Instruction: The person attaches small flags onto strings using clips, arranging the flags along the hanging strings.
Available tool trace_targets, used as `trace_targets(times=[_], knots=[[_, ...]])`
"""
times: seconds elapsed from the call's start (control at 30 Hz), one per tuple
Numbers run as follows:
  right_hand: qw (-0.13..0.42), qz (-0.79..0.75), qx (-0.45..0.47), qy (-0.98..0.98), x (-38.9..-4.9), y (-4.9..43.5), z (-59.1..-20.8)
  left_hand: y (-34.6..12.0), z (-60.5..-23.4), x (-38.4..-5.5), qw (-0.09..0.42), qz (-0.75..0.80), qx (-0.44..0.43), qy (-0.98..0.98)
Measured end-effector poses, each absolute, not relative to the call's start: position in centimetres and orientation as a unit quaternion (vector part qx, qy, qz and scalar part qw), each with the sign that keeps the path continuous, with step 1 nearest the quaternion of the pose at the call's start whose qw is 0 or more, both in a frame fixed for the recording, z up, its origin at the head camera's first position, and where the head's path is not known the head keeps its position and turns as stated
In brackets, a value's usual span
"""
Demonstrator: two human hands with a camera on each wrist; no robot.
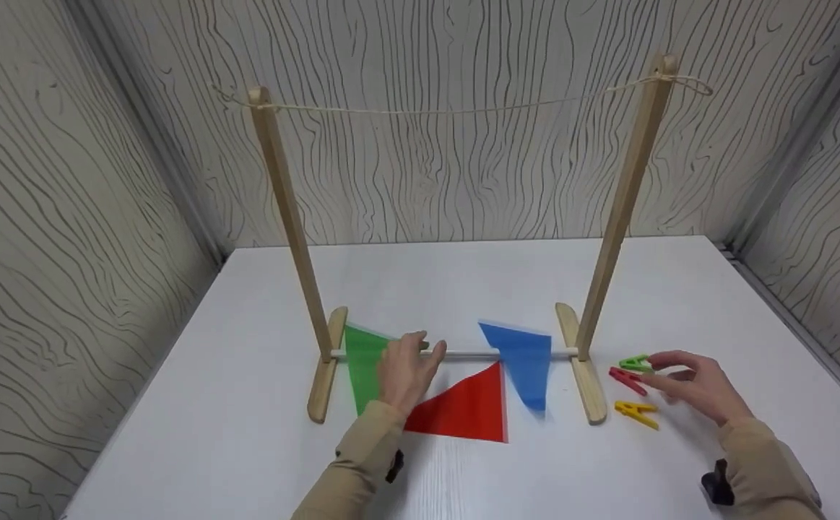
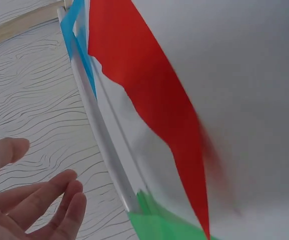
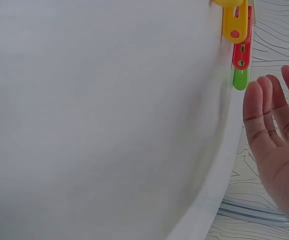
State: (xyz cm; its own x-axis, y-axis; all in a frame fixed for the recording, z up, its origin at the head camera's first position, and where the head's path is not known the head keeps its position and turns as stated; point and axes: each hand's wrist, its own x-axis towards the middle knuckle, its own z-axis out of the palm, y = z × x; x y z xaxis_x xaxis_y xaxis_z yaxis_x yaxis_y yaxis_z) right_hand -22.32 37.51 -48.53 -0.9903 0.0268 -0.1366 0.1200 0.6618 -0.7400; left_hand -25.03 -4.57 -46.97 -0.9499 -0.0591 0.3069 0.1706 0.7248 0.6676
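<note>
My left hand (image 1: pixel 403 372) is over the green flag (image 1: pixel 362 361), thumb and fingers apart with nothing between them. Beside it lies a red flag (image 1: pixel 466 408); a blue flag (image 1: pixel 528 361) drapes over the white crossbar (image 1: pixel 472 353) to the right. In the left wrist view that hand (image 2: pixel 39 205) shows loosely bent fingers. My right hand (image 1: pixel 698 383) is at the clothespins, its fingertips near the green clothespin (image 1: pixel 634 363) and the red clothespin (image 1: pixel 629 380). A yellow clothespin (image 1: pixel 636 413) lies nearer to me. The right wrist view shows this hand (image 3: pixel 279 135) with its fingers extended and holding nothing.
Two wooden posts (image 1: pixel 286 209) stand on wooden feet (image 1: pixel 580 365), joined low down by the crossbar. A thin string (image 1: pixel 420 112) spans their tops, with a loop at the right end. The white table (image 1: pixel 246 347) meets wood-patterned walls (image 1: pixel 427 180) behind and at the sides.
</note>
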Motion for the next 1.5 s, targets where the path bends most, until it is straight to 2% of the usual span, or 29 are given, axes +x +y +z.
trace_targets(times=[0.57, 0.83, 1.1, 1.5], knots=[[0.084, -0.422, 0.046, 0.902, -22.1, 38.1, -49.4, 1.4, -49.1, -28.5, 0.167, -0.324, -0.044, -0.93], [0.087, -0.414, 0.049, 0.905, -22.3, 38.0, -49.2, 3.4, -49.6, -28.2, 0.172, -0.301, -0.053, -0.936], [0.094, -0.402, 0.049, 0.91, -22.3, 37.9, -49.0, 4.8, -49.3, -27.8, 0.112, -0.384, -0.054, -0.915], [0.09, -0.394, 0.041, 0.914, -22.2, 37.6, -49.1, 5.5, -49.8, -28.1, 0.107, -0.425, -0.02, -0.898]])
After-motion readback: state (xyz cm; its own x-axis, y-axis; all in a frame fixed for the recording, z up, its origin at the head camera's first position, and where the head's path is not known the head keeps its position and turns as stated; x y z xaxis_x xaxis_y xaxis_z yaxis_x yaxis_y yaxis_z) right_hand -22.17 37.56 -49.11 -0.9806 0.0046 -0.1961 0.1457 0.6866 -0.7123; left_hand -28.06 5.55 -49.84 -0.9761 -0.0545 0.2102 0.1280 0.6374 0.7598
